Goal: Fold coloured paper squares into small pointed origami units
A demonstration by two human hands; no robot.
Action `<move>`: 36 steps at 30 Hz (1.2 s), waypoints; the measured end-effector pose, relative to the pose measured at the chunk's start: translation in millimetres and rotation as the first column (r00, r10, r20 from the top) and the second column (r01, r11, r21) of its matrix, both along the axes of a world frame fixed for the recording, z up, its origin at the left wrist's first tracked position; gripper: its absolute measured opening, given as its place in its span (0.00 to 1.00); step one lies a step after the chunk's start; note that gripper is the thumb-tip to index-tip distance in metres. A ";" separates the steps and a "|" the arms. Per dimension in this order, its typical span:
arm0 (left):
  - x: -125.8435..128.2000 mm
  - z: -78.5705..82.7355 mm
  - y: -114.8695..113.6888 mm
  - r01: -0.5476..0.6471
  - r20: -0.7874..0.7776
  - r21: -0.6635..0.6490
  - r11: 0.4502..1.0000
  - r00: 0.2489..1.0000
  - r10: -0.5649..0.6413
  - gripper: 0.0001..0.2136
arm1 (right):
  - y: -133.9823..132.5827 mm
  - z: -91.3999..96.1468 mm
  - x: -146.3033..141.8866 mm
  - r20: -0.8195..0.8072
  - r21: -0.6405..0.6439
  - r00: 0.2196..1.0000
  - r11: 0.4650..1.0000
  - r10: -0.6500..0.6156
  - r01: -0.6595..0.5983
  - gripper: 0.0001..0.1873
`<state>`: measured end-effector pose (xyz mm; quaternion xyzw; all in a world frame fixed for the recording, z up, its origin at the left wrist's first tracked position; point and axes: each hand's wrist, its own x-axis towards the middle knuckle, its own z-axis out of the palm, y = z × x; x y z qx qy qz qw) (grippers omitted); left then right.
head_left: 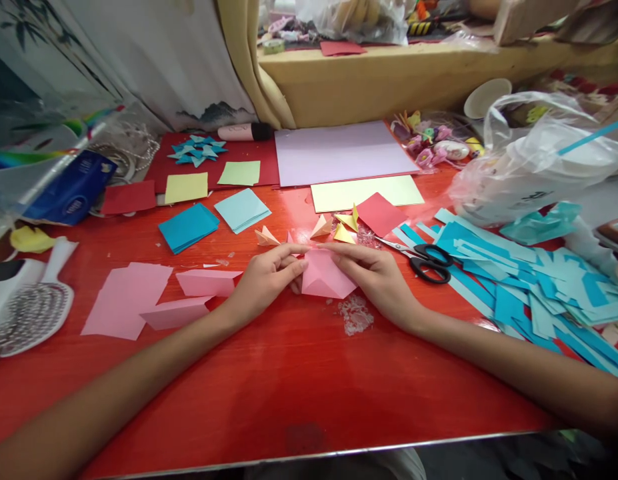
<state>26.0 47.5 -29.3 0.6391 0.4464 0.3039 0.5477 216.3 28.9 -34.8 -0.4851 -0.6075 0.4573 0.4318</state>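
Observation:
A partly folded pink paper (pixel 327 275) is held up over the middle of the red table. My left hand (pixel 281 270) pinches its left edge between thumb and fingers. On the other side my right hand (pixel 371 273) is closed on the paper's right and upper edge. Just behind lie small folded paper pieces, a peach one (pixel 321 227) and a yellow one (pixel 345 233) among them. Two creased pink sheets (pixel 209 283) rest left of my left hand, beside a stack of flat pink squares (pixel 131 300). Scissors (pixel 429 260) with black handles lie right of my right hand.
Blue paper strips (pixel 529 280) heap up on the right, before a plastic bag (pixel 533 160). Blue squares (pixel 189 227), a lilac sheet (pixel 339 153) and a folded blue star (pixel 196 151) lie toward the back. A hairbrush (pixel 43 313) sits at the left. Clear scraps (pixel 356 315) lie near my right hand.

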 end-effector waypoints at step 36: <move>0.6 -0.6 2.0 0.032 -0.020 -0.014 0.999 0.999 -0.032 0.11 | -1.3 2.2 0.4 0.074 0.077 0.996 0.996 0.046 -0.052 0.11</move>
